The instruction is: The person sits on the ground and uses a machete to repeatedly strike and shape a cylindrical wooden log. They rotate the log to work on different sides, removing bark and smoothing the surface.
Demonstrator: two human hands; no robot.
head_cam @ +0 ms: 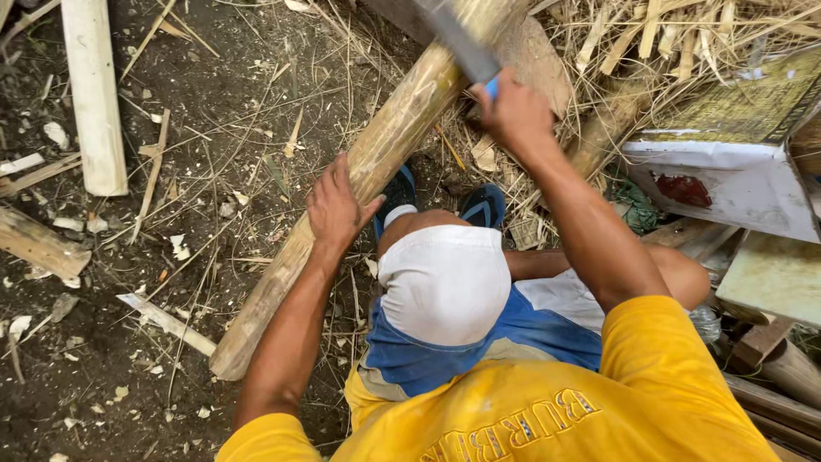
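my left hand (338,205) lies on top of the long bamboo pole (342,201), fingers bent down over it, pressing so it does not roll. the pole runs slanted across the dirt ground (128,282), its low end near my left side and its high end up by the dry straw (684,34) at the top edge. my right hand (513,111) is shut tight around the blue handle of a big knife (462,38), and the blade sits against the top part of the pole, so it looks like i am cutting there. i sit low with my knees close to the pole, feet in blue sandals (483,205) just beside it. wood chips and a pale split piece (94,94) lie well apart on the ground.
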